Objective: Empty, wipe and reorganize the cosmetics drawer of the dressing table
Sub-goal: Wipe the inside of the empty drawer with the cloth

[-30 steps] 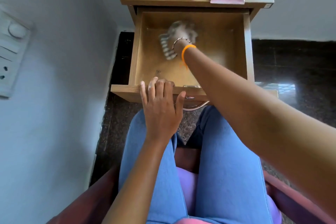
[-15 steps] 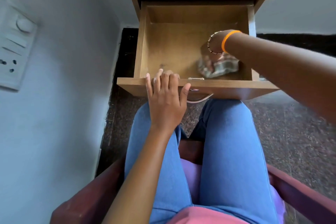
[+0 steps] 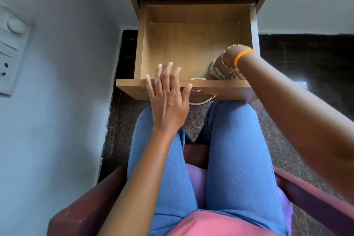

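Wiping the emptied drawer [image 3: 191,44]: right hand [image 3: 228,61] pressing the striped cloth [image 3: 220,73] in the near right corner, finger state hidden. Left hand [image 3: 166,94] spread flat above the drawer front. Unwiped floor lying leftward, nearer the left hand.

Your drawer [image 3: 191,44] is light brown wood; the cloth [image 3: 216,72] is beige-and-white striped; your wristband [image 3: 242,56] is orange.
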The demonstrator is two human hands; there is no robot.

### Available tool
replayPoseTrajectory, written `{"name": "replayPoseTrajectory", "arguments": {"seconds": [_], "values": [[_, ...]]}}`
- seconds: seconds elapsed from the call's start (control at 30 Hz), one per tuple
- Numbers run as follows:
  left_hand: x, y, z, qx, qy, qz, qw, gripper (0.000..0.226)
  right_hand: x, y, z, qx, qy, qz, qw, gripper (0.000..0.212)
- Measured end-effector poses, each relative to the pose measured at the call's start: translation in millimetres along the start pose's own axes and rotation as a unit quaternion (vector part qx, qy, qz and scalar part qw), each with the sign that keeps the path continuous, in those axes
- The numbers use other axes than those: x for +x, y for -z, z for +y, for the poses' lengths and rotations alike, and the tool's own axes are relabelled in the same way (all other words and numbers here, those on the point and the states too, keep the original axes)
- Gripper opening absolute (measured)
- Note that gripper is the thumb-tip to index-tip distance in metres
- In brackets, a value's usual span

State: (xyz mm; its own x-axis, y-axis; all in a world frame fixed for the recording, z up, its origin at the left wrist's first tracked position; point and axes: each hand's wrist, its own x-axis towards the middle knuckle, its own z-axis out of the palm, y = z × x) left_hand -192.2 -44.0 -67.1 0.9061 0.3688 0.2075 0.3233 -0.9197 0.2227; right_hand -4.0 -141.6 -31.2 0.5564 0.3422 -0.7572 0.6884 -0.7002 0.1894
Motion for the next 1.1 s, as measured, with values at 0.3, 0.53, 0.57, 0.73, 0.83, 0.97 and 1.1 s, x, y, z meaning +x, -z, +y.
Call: {"name": "replayPoseTrajectory", "arguments": {"seconds": [0.3, 0.53, 0.57, 0.73, 0.83, 0.97, 1.1], "values": [[1.8, 2.9, 0.9, 0.001, 0.007, -0.018, 1.000, 0.065, -28.5, 30.2, -21.2, 0.301, 0.100, -0.039, 0.948, 0.022], [-1.9, 3.8, 4.0, 0.016, 0.011, -0.039, 0.999, 0.066, -49.5, 13.2, -20.9, 0.310, 0.170, 0.011, 0.935, 0.026], [-1.9, 4.1, 4.2, 0.018, 0.010, -0.042, 0.999, 0.066, -52.0, 7.0, -9.8, 0.300, 0.146, 0.017, 0.943, 0.022], [1.6, 10.0, 2.8, 0.017, 0.007, -0.072, 0.997, 0.069, -69.2, -11.9, 44.3, 0.344, 0.008, -0.012, 0.939, 0.023], [11.0, 21.2, 8.2, -0.036, 0.035, -0.115, 0.992, 0.059, -89.2, -14.5, 48.2, 0.173, -0.059, 0.121, 0.976, 0.018], [21.7, 51.4, 36.8, -0.289, 0.106, -0.072, 0.949, 0.041, -99.9, -34.4, 11.3, 0.552, 0.134, 0.241, 0.787, 0.009], [26.3, 71.5, 54.5, -0.530, 0.213, -0.132, 0.810, 0.038, -110.4, -55.1, -19.4, 0.854, 0.276, 0.137, 0.420, 0.027]]}}
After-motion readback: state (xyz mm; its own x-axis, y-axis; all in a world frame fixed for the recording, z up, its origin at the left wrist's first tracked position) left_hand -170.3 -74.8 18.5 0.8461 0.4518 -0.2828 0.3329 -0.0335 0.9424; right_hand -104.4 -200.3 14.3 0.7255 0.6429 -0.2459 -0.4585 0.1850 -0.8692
